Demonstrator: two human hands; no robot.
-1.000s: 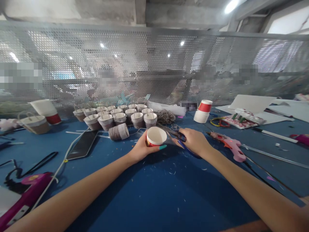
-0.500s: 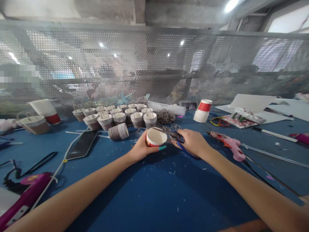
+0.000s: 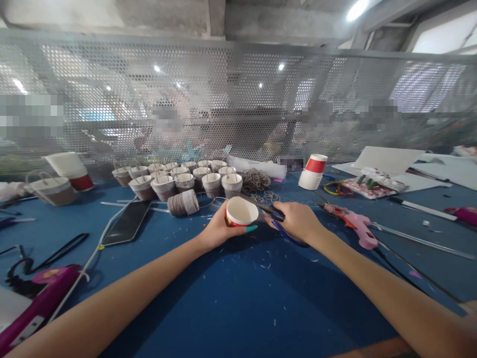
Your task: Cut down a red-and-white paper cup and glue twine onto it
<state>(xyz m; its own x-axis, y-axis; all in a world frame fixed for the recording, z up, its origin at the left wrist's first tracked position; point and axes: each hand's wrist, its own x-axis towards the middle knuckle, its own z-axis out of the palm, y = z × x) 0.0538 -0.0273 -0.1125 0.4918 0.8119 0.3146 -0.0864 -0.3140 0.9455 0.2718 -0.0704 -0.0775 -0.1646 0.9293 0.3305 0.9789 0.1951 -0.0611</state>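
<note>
My left hand (image 3: pixel 218 226) is wrapped round a red-and-white paper cup (image 3: pixel 242 211), tilted so its white inside faces me. The thumb, with a teal nail, lies along the cup's near side. In my right hand (image 3: pixel 300 219) is a pair of scissors (image 3: pixel 289 233) with blue handles. Their dark blades reach left to the cup's far right rim; whether they are cutting the paper I cannot tell. Left of the cup, a twine-wrapped cup (image 3: pixel 183 203) lies on its side. Behind it stand several wrapped cups (image 3: pixel 163 186) with twine handles.
A pink glue gun (image 3: pixel 354 221) lies right of my right hand, its cord running toward me. A stack of paper cups (image 3: pixel 312 173) and a heap of twine (image 3: pixel 256 180) are at the back. A phone (image 3: pixel 127 223) and a magenta power strip (image 3: pixel 48 293) lie left on the blue table (image 3: pixel 238 308).
Almost nothing differs. The cup and scissors stay in the same hands and nearly the same place; the view has shifted very slightly.
</note>
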